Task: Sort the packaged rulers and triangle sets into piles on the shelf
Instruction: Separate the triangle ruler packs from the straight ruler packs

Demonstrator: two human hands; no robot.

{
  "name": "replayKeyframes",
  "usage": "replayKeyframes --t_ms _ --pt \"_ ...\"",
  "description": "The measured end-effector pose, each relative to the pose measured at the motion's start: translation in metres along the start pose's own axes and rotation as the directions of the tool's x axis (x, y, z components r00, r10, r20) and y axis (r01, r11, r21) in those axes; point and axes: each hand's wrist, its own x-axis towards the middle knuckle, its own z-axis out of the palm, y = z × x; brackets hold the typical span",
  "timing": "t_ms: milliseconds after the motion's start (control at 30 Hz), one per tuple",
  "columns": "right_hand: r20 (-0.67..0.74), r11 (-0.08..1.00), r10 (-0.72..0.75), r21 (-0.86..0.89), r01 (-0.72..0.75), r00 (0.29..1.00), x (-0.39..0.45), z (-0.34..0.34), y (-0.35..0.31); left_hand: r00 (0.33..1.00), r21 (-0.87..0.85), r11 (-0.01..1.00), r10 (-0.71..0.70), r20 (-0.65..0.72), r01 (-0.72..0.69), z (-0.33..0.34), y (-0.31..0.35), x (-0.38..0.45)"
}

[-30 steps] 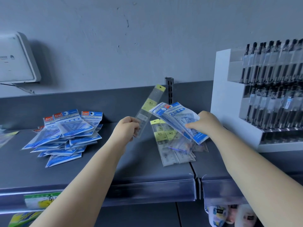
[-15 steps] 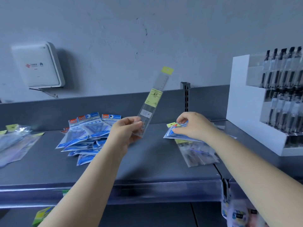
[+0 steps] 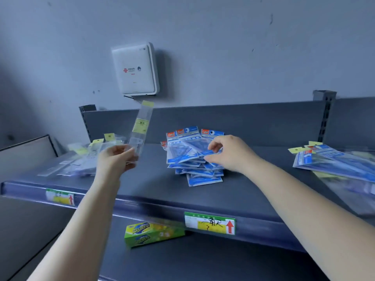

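While the left hand pinches a clear ruler pack upright, the right hand grips a packet on the blue pile right of it.

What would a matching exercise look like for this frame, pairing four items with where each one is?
Items:
1. clear packaged ruler with yellow label
2. pile of blue triangle-set packets
3. white wall-mounted box
4. green and yellow carton

Places:
A. on the wall above the grey metal shelf
B. on the lower level, under the shelf edge
C. held upright in the left hand
D. on the middle of the shelf, under the right hand

Pairs: 1-C, 2-D, 3-A, 4-B
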Motion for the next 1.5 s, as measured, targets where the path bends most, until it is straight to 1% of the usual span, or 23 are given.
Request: replayKeyframes --t_ms 67,133,233,300,367,400,433,467,533,600,667,733,800,900,1000,1100,1167,1233,1300,1367,1433,1467,1500 --pt "0.014 0.998 -0.052 -0.027 0.052 0.999 0.011 0.023 -0.022 0.995 0.103 0.995 0.007 -0.096 0.003 -0.031 -0.007 0.017" --pt "-0.027 0.989 -0.103 -0.108 0.099 0.994 0.018 0.038 -0.041 0.981 0.233 0.972 0.041 -0.187 0.003 -0.055 -0.01 0.032" --pt "-0.105 0.97 -0.171 -0.194 0.148 0.98 0.026 0.05 -0.059 0.97 0.452 0.892 0.12 -0.212 -0.012 -0.078 -0.012 0.051" --pt "-0.105 0.966 -0.175 -0.211 0.15 0.979 0.03 0.055 -0.064 0.972 0.653 0.757 0.144 -0.187 0.014 -0.085 -0.012 0.061" --pt "-0.103 0.963 -0.172 -0.229 0.145 0.98 0.031 0.058 -0.065 0.976 0.84 0.537 0.132 -0.171 0.075 -0.087 -0.014 0.065" --pt "-0.104 0.961 -0.17 -0.239 0.141 0.98 0.031 0.059 -0.065 0.977 0.894 0.439 0.136 -0.162 0.087 -0.086 -0.015 0.065" --pt "-0.108 0.959 -0.168 -0.247 0.137 0.98 0.031 0.058 -0.063 0.978 0.924 0.376 0.154 -0.141 0.074 -0.083 -0.016 0.064" --pt "-0.114 0.958 -0.165 -0.255 0.131 0.98 0.03 0.056 -0.062 0.977 0.936 0.348 0.179 -0.112 0.044 -0.078 -0.017 0.063" --pt "-0.126 0.955 -0.157 -0.273 0.118 0.98 0.027 0.05 -0.057 0.97 0.934 0.352 0.242 -0.03 -0.059 -0.061 -0.015 0.058" --pt "-0.14 0.948 -0.145 -0.303 0.098 0.979 0.02 0.039 -0.047 0.952 0.897 0.392 0.294 0.089 -0.205 -0.033 -0.008 0.051" --pt "-0.153 0.943 -0.116 -0.327 0.061 0.981 0.009 0.025 -0.032 0.911 0.814 0.451 0.352 0.215 -0.366 0.004 0.004 0.036" --pt "-0.164 0.942 -0.061 -0.334 0.003 0.984 -0.003 0.008 -0.012 0.86 0.687 0.526 0.39 0.329 -0.501 0.045 0.017 0.01" --pt "-0.198 0.936 -0.01 -0.348 -0.061 0.98 -0.018 -0.01 0.011 0.803 0.555 0.583 0.379 0.46 -0.593 0.085 0.026 -0.02" --pt "-0.254 0.923 0.096 -0.338 -0.181 0.963 -0.044 -0.04 0.045 0.711 0.423 0.635 0.302 0.635 -0.646 0.144 0.031 -0.06" --pt "-0.303 0.907 0.199 -0.303 -0.292 0.932 -0.072 -0.07 0.08 0.598 0.352 0.62 0.242 0.764 -0.701 0.195 0.027 -0.094" --pt "-0.376 0.883 0.268 -0.274 -0.382 0.887 -0.098 -0.099 0.112 0.489 0.316 0.6 0.146 0.86 -0.735 0.236 0.025 -0.126" --pt "-0.385 0.822 0.349 -0.313 -0.477 0.854 -0.112 -0.116 0.131 0.414 0.299 0.578 0.075 0.907 -0.759 0.258 0.025 -0.145" --pt "-0.364 0.733 0.447 -0.375 -0.568 0.817 -0.124 -0.127 0.145 0.361 0.289 0.569 0.015 0.932 -0.77 0.278 0.023 -0.161" --pt "-0.332 0.637 0.537 -0.444 -0.63 0.776 -0.133 -0.133 0.155 0.328 0.291 0.553 -0.033 0.944 -0.781 0.294 0.019 -0.175" --pt "-0.332 0.556 0.593 -0.491 -0.671 0.734 -0.138 -0.136 0.162 0.306 0.278 0.475 -0.02 0.952 -0.835 0.305 0.013 -0.187" --pt "-0.379 0.503 0.591 -0.516 -0.693 0.712 -0.142 -0.143 0.168 0.299 0.264 0.361 0.044 0.953 -0.894 0.31 0.01 -0.191" --pt "-0.395 0.487 0.585 -0.527 -0.696 0.708 -0.144 -0.147 0.171 0.302 0.269 0.335 0.049 0.952 -0.903 0.31 0.011 -0.189" --pt "-0.399 0.481 0.583 -0.532 -0.697 0.708 -0.145 -0.149 0.174 0.31 0.284 0.335 0.024 0.95 -0.898 0.31 0.011 -0.185"
